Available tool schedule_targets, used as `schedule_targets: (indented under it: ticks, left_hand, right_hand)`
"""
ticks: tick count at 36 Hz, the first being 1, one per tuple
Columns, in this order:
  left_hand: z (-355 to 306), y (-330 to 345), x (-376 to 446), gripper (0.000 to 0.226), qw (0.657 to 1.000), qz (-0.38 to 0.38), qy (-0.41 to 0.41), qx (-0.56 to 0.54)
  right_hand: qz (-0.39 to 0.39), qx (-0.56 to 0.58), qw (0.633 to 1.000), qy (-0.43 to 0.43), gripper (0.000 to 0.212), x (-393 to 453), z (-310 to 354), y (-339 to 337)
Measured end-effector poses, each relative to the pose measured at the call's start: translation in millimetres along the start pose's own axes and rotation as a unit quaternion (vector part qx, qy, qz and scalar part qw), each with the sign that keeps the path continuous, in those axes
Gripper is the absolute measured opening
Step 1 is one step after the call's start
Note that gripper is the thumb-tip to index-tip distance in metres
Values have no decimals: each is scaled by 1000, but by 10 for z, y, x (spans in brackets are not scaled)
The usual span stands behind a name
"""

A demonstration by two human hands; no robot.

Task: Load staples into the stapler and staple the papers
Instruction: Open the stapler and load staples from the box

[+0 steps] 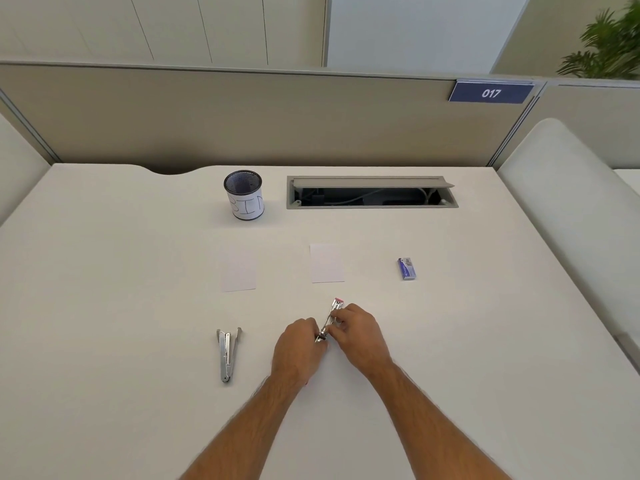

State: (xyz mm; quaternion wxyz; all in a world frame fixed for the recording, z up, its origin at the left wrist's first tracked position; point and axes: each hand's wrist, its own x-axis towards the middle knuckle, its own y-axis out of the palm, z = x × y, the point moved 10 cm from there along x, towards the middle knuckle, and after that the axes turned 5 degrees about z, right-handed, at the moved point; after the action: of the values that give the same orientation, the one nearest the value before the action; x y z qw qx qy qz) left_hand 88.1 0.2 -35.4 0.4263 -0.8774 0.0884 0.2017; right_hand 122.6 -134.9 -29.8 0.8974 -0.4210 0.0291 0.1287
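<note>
I see a white surface (104, 271) walled by beige partitions, a cable hatch (372, 192) at its far edge. Near the front edge, my left hand (299, 348) and right hand (358, 332) curl their fingers around the stapler (332, 315); two papers (327, 263) lie mid-surface.

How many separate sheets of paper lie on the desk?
2. One paper lies left of centre, in front of the mesh cup; the other paper lies to its right, beyond the hands. Stacked sheets would not show.

left grip (300, 344) curled, right grip (356, 329) curled — close together
</note>
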Motion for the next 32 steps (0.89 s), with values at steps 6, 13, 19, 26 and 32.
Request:
schedule_targets:
  ticks: [6, 13, 19, 26, 32]
  left_hand:
    - [-4, 0, 10, 14, 1000, 1, 0, -2]
    - [-25, -20, 22, 16, 1000, -5, 4, 5]
    - [-12, -18, 16, 18, 1000, -8, 8, 0]
    - [14, -11, 34, 12, 1000, -14, 7, -12]
    - [13, -17, 46, 11, 1000, -22, 12, -8]
  right_hand:
    - [9, 30, 999, -17, 17, -58, -12, 30]
    - [19, 42, 999, -23, 15, -72, 7, 110]
    - [14, 47, 999, -20, 14, -48, 6, 77]
    - [0, 37, 999, -11, 17, -5, -1, 24]
    - [5, 28, 1000, -7, 23, 15, -3, 41]
